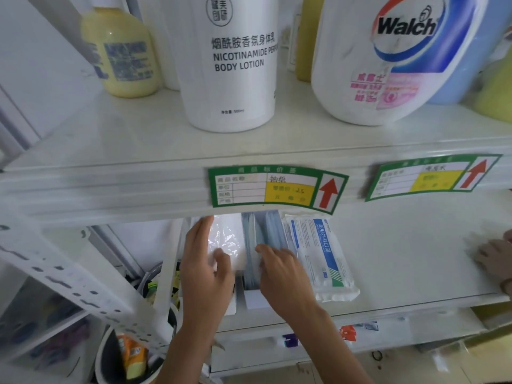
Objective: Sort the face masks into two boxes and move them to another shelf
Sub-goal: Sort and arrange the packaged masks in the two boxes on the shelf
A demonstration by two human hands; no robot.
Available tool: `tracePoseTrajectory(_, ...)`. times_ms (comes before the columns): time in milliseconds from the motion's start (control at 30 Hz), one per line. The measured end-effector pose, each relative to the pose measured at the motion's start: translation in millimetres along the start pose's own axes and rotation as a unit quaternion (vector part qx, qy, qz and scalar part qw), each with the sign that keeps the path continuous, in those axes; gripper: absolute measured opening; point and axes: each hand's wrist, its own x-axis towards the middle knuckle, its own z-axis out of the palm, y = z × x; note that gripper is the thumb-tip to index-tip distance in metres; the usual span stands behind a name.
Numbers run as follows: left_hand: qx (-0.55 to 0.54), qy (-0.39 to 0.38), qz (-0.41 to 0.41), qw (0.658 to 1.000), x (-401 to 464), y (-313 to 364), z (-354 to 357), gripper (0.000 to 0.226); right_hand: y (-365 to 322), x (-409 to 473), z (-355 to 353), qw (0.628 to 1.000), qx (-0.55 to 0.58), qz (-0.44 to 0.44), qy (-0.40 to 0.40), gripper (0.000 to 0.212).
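Observation:
Two white boxes stand side by side on the lower shelf (401, 259). The left box (231, 306) holds white masks in clear wrap (227, 234); my left hand (205, 267) rests on them, fingers closed on a wrapped mask. The right box (256, 299) holds upright blue masks (261, 228). My right hand (282, 270) pinches the edge of those blue masks. A sealed pack of masks with blue print (321, 256) lies flat on the shelf just right of the boxes.
The upper shelf carries a yellow bottle (124, 51), a white body lotion bottle (232, 65) and a Walch jug (388, 56). Green price tags (277, 189) hang on its front edge. Another person's hand (496, 256) rests at the far right. A bin (130, 353) stands below left.

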Motion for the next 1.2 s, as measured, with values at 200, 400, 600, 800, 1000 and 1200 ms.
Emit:
tracePoseTrajectory(200, -0.131, -0.089, -0.17, 0.973, -1.1, 12.1, 23.4, 0.062, 9.2, -3.2, -1.6, 0.995, -0.1, 0.001, -0.017, 0.032)
tracePoseTrajectory(400, 0.184, -0.189, -0.032, 0.964, 0.3, 4.7, 33.0, 0.049, 19.1, -9.0, -19.4, 0.987, -0.158, -0.021, -0.008, 0.019)
tracePoseTrajectory(600, 0.265, -0.21, -0.038, 0.94, 9.2, 16.2, 29.7, 0.008, 24.6, -8.3, -25.3, 0.984, -0.179, 0.022, -0.001, 0.036)
tracePoseTrajectory(800, 0.31, -0.202, -0.048, 0.928, 18.1, 21.0, 28.5, 0.026, 20.9, -1.4, -12.2, 0.986, -0.16, 0.053, 0.014, 0.047)
tracePoseTrajectory(1000, 0.308, -0.184, -0.055, 0.932, 29.6, 19.0, 19.5, 0.024, 18.3, 1.1, -5.0, 0.986, -0.154, 0.064, 0.005, 0.057)
tracePoseTrajectory(1200, 0.297, -0.239, -0.013, 0.924, 23.0, 34.7, 56.9, 0.014, 23.5, -0.9, -3.4, 0.991, -0.118, 0.069, 0.0, 0.037)
